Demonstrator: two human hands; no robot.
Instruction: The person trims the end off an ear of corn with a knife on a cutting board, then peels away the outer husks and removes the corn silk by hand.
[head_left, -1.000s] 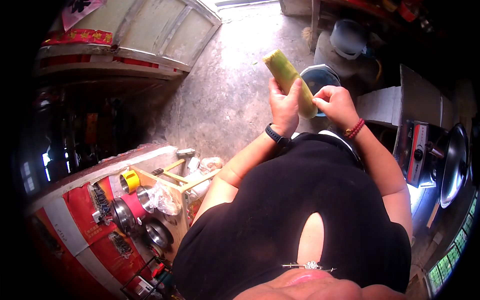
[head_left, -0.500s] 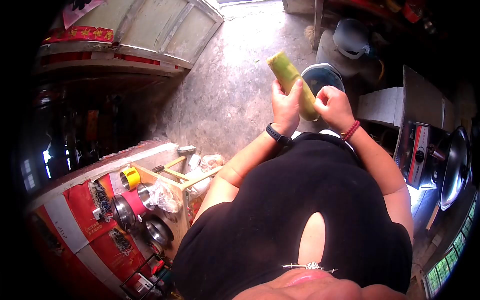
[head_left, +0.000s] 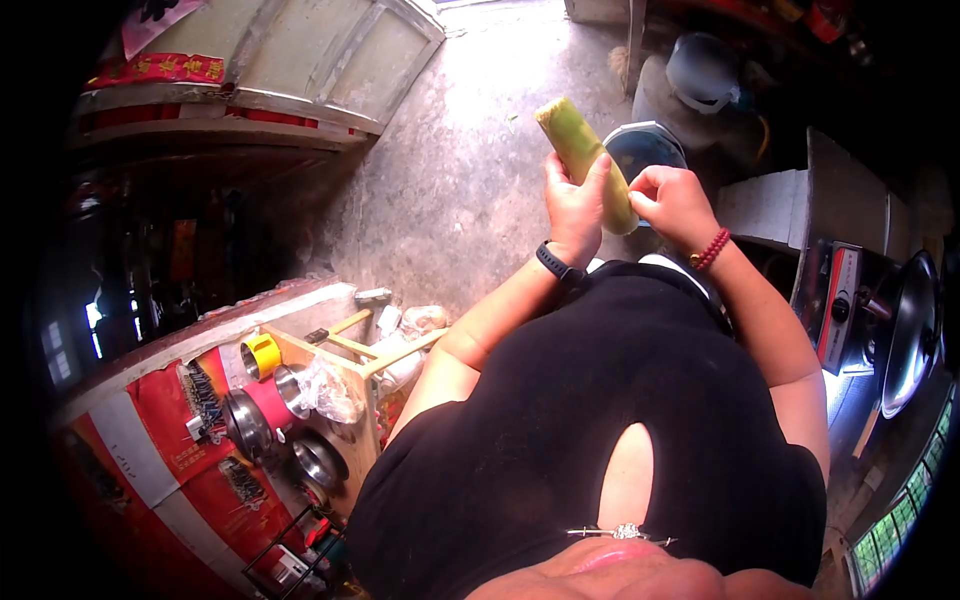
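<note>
A long pale-green vegetable slants in front of my body, its cut end pointing up and away. My left hand is wrapped round its middle, thumb on top. On the right side of its lower part, my right hand has its fingers closed in a pinch against the surface. Whatever is between those fingertips is too small to make out. Behind the vegetable and my right hand stands a bucket on the floor, partly covered by them.
A lidded white container stands beyond the bucket. At the right are a cardboard box, a stove and a wok. At the lower left, a yellow mug and metal bowls sit by a wooden frame.
My left hand and the vegetable have shifted slightly right. My right hand has made small movements along the vegetable's side, its fingers still pinched.
</note>
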